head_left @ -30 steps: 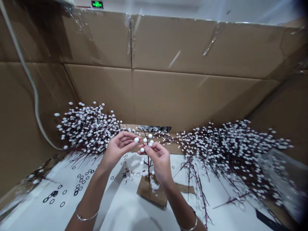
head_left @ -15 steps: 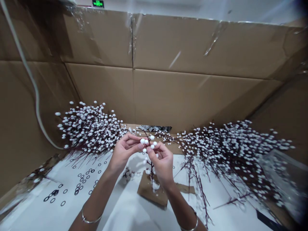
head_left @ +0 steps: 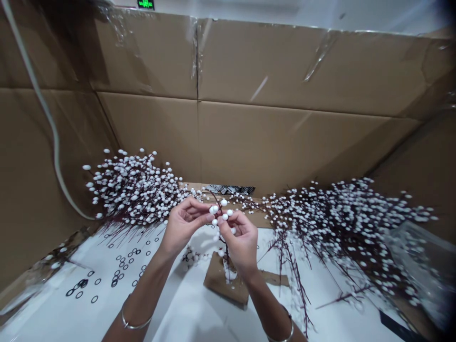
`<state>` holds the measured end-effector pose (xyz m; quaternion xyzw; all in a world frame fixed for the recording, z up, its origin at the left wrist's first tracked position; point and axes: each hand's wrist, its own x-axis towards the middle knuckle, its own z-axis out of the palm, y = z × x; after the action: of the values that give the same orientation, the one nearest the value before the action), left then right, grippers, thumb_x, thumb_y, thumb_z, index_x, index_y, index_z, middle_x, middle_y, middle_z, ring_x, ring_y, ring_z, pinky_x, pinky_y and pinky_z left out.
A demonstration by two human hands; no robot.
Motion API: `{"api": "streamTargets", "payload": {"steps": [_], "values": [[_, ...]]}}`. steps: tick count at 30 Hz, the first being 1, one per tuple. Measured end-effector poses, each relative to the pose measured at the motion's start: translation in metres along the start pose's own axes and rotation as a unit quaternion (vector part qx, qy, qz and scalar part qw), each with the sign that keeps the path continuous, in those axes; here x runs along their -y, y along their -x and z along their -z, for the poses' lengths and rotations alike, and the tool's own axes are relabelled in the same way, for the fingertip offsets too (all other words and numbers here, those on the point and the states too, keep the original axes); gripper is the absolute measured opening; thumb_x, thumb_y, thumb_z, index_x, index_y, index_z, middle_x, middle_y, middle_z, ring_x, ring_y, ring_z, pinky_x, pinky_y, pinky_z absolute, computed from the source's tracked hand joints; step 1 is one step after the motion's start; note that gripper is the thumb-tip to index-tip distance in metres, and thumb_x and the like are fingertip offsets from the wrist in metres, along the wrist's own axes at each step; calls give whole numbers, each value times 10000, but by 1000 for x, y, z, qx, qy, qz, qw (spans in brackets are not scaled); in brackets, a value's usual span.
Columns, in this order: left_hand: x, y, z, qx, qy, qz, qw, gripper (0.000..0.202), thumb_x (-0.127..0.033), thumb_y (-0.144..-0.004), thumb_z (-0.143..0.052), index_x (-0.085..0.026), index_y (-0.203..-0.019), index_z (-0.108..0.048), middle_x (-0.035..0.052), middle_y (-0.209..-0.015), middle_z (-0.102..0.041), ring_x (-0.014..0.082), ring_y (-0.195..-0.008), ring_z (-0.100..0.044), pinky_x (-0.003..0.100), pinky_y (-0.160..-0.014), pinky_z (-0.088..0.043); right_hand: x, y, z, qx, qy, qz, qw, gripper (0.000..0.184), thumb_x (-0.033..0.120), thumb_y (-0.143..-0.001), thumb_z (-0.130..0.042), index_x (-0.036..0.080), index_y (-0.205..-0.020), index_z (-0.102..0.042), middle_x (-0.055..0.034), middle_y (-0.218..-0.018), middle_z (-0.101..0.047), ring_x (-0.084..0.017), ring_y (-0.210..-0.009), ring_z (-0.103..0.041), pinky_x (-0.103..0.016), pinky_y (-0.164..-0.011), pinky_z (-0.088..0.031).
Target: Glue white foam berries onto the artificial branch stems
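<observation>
While the left hand (head_left: 185, 227) and the right hand (head_left: 240, 242) were raised over a white work surface (head_left: 178, 313), both were closed on a short sprig of white foam berries (head_left: 223, 211) with a thin, dark red stem. The left fingers (head_left: 199, 214) curled inward with their tips at the berry cluster, and the right fingers (head_left: 228, 222) pinched it from the other side, though the exact contact was hidden among the berries. The sprig stood almost upright between the palms, its stem running down past the right hand over a piece of brown cardboard (head_left: 221, 280). A thin metal bangle circled each wrist: the left bangle (head_left: 137, 325) and the right bangle (head_left: 287, 332). Small black rings (head_left: 123, 266) lay scattered on the surface left of the hands, near a small cluster of white berries (head_left: 190, 259). A large heap of berry branches (head_left: 135, 190) lay beyond the left hand, and a wider heap (head_left: 349, 213) spread out to the right, beside a sheet of clear plastic (head_left: 416, 266). Taped cardboard walls (head_left: 249, 142) rose behind everything, with a pale cable (head_left: 46, 109) running down at the left.
</observation>
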<state>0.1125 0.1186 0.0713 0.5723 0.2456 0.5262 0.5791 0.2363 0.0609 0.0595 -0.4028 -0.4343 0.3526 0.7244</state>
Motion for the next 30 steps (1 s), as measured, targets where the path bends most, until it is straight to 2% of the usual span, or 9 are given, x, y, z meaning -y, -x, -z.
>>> {"api": "streamTargets", "payload": {"steps": [6,13,17,21,30], "values": [[-1,-1,3,4,-2,-4,1000,229,-190,-696,-813,-153,-805,-615,57,-919,-743,209,-892,-722,301,-790,-604,-3,1,1,4,17,4,1000,175,289,-803,-691,194,-723,-568,-5,-778,-637,-103,-618,-505,-230,-558,-412],[-5,-1,7,5,-23,1,1000,178,-243,-739,-785,-160,-814,-646,78,-963,-742,208,-857,-725,319,-755,-619,-3,-1,1,6,19,1,1000,161,312,-810,-689,195,-752,-595,-32,-870,-676,-138,-719,-585,-250,-618,-452],[-4,0,4,-19,-26,-18,999,158,-226,-732,-792,-168,-784,-655,51,-894,-746,182,-823,-725,273,-716,-620,-2,-1,1,3,18,8,1000,141,297,-813,-684,203,-753,-599,-24,-860,-685,-140,-719,-595,-256,-636,-459],[-2,0,1,-20,-20,-28,999,144,-202,-734,-789,-166,-785,-659,33,-858,-743,168,-819,-724,247,-711,-615,-2,0,2,4,32,22,999,102,286,-831,-669,205,-790,-621,-23,-860,-686,-140,-735,-605,-259,-653,-463],[-2,1,1,-22,-43,-30,998,142,-196,-728,-787,-181,-770,-652,21,-853,-734,159,-802,-714,260,-734,-609,-5,-1,4,7,54,33,998,100,289,-848,-658,201,-811,-630,-18,-847,-676,-139,-760,-604,-257,-678,-457]]}}
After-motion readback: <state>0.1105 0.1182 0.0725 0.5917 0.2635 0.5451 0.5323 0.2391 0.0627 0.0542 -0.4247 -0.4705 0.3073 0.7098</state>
